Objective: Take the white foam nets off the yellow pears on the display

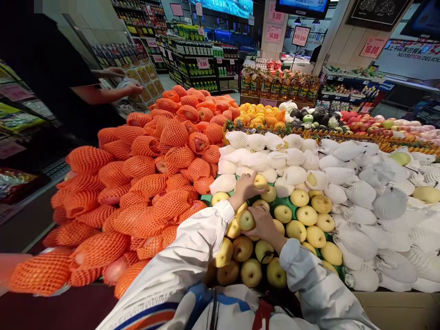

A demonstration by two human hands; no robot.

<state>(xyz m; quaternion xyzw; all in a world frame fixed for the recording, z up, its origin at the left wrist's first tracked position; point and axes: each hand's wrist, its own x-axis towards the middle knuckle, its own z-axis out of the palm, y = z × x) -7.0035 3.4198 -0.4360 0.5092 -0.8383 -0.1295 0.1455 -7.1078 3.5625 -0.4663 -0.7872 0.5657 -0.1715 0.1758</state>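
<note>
Both my hands are over a pile of bare yellow pears (306, 215) lying on green mesh. My left hand (244, 187) reaches farther forward, its fingers closed on a yellow pear (260, 182) near the white-netted fruit (259, 161). Nearer to me, my right hand (264, 223) grips another yellow pear (246, 220) at its left side. The pear in my right hand shows its round end upward. More pears lie below and to the right of my hands.
Orange-netted fruit (147, 183) is heaped on the left. White-wrapped fruit (388, 220) covers the right. Behind are yellow fruit (257, 114), apples (374, 126) and oil bottles (275, 85). A person in dark clothing (44, 68) stands at the left, hands on something clear.
</note>
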